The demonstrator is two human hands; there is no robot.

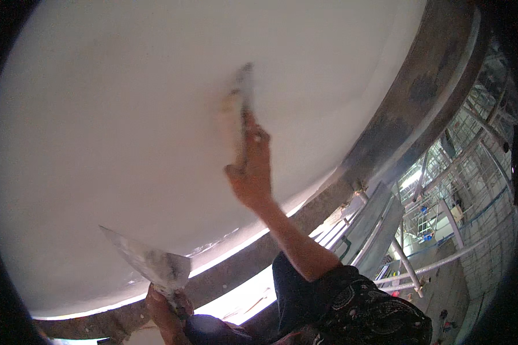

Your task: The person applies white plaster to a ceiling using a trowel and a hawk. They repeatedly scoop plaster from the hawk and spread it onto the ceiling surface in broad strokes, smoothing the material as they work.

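Observation:
My right hand [256,164] is raised to a large white plastered surface [126,132]. Its fingers are closed around a flat-bladed plastering tool [240,100], seen nearly edge-on and smeared by motion. The blade lies at or very close to the white surface; its exact contact cannot be told. Lower on the left, my left hand [166,310] grips a wide putty knife [149,259] by its handle. That triangular metal blade points up and left, with whitish smears on it. Part of the left hand is cut off by the lower edge.
A dark curved beam [411,98] borders the white surface on the right and continues below it. Beyond it stand scaffold tubes [408,267], grey boards [380,224] and wire mesh [483,213]. A floor [443,293] shows far below at the lower right.

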